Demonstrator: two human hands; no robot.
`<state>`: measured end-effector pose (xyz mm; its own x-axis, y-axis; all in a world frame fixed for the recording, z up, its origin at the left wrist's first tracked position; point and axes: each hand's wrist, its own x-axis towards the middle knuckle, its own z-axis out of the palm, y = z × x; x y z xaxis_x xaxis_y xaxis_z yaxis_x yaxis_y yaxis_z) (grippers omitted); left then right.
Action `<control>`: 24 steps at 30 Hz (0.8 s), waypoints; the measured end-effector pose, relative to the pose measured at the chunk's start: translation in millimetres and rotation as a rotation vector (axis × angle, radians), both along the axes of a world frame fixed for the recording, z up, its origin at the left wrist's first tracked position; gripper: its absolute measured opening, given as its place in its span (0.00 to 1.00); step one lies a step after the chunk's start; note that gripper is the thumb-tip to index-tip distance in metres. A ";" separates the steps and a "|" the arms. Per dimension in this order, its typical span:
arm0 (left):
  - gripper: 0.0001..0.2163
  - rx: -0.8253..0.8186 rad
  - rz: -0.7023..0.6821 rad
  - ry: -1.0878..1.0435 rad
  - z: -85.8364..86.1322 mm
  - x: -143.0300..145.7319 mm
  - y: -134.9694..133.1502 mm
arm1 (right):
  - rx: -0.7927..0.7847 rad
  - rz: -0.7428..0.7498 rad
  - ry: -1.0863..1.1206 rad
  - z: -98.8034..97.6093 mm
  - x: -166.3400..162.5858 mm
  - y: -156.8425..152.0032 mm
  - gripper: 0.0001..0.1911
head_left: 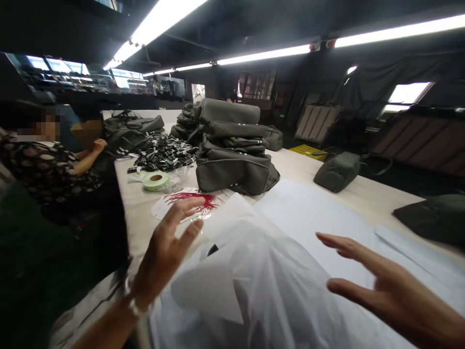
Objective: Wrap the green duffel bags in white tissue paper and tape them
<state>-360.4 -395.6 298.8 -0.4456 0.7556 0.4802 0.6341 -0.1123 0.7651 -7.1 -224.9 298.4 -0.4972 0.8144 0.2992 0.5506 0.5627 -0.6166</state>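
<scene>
A large sheet of thin white wrapping paper (276,271) lies crumpled and raised in front of me, one corner folded over at its left. A small dark piece (212,249) peeks out from under it; what it belongs to is hidden. My left hand (170,237) hovers over the paper's left side, fingers apart and holding nothing. On the right, my right hand (374,276) is held above the paper with thumb and fingers spread, also holding nothing. Beyond my left hand, a bunch of red strings (196,199) rests on a white sheet.
Folded dark grey bags (232,169) are stacked mid-table. Left of them lie a roll of pale green tape (156,180) and a heap of black straps (163,151). More grey bags (337,172) sit along the right edge. A co-worker (51,160) sits at the left.
</scene>
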 end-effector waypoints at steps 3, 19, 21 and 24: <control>0.32 -0.216 -0.034 -0.396 -41.1 -79.5 27.6 | 0.128 0.243 -0.196 3.5 -83.3 -15.1 0.43; 0.25 -0.596 -0.621 -1.260 -159.6 -68.5 86.8 | 0.122 0.391 -0.142 36.1 -189.9 -89.8 0.14; 0.23 -0.581 -0.678 -1.258 -164.9 -74.2 81.4 | 0.167 0.249 -0.092 33.6 -199.1 -82.5 0.11; 0.21 -0.614 -0.776 -1.258 -171.6 -83.3 75.4 | 0.243 -0.018 -0.078 21.5 -209.4 -58.8 0.06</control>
